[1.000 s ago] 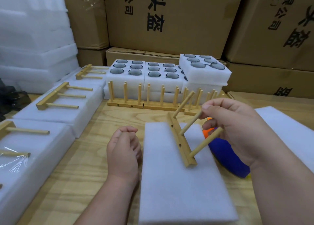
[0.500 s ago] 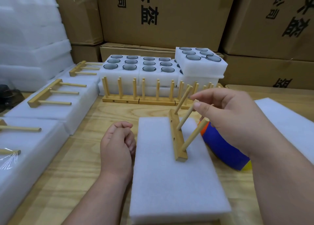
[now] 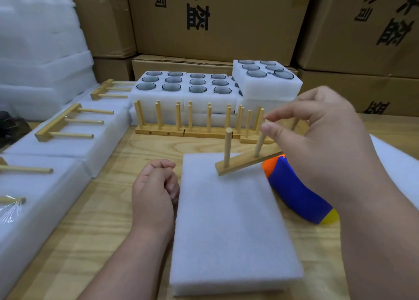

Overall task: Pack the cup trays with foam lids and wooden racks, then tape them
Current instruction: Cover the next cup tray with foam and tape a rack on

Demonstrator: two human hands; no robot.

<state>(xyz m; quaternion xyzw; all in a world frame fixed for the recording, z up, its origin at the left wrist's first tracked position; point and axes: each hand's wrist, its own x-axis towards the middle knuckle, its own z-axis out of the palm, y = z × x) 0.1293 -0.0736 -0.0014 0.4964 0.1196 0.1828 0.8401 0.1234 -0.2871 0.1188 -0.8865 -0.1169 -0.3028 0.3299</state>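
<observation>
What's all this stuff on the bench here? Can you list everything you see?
Held wooden rack: one, pale wood, tilted above the near foam lid.
Near foam lid: one, white, flat on the table centre.
Upright racks: a row, pale wood, standing before the cup trays.
Cup trays: several, white foam holding grey cups, at the back.
Packed trays: white foam along the left, racks lying on top.
Foam stack: white, far left.
Tape dispenser: one, blue, orange and yellow, under the right hand.
Cardboard boxes: brown, behind.
Table: light wood.
Left hand: curled, beside the lid.
Right hand: pinching a rack peg.
</observation>
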